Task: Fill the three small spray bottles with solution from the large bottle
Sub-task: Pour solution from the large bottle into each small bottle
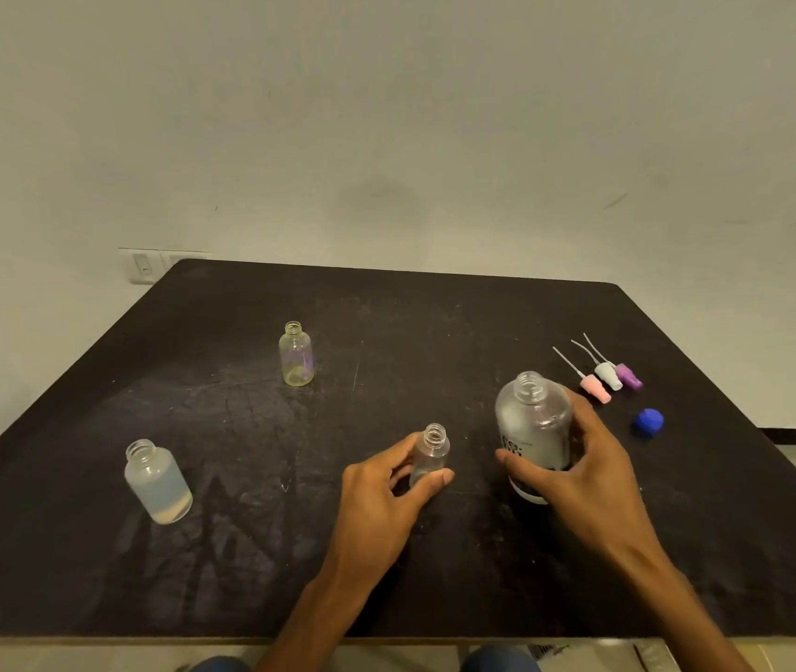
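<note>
Large bottle (534, 429): uncapped, upright on the black table (241, 550), near the front right. The right hand (590, 477) wraps it from the right side, fingers curled round the body, thumb across the label; likely gripped for lifting to pour.

Small bottle, near (432, 453): open-necked, just left of the large bottle. The left hand (386, 497) pinches it between thumb and fingers, seemingly steadying it as the receiving vessel. Little or no liquid visible inside.

Small bottle, front left (157, 480): open, cloudy, standing alone, well apart from the hands.

Small bottle, far (296, 354): open, yellowish tint, toward the table's middle.

Three spray tops (609, 376): pink, white, purple, lying together behind the large bottle.

Blue cap (648, 422): lying right of the large bottle.

Obstructions: nothing lies between the two held bottles.
</note>
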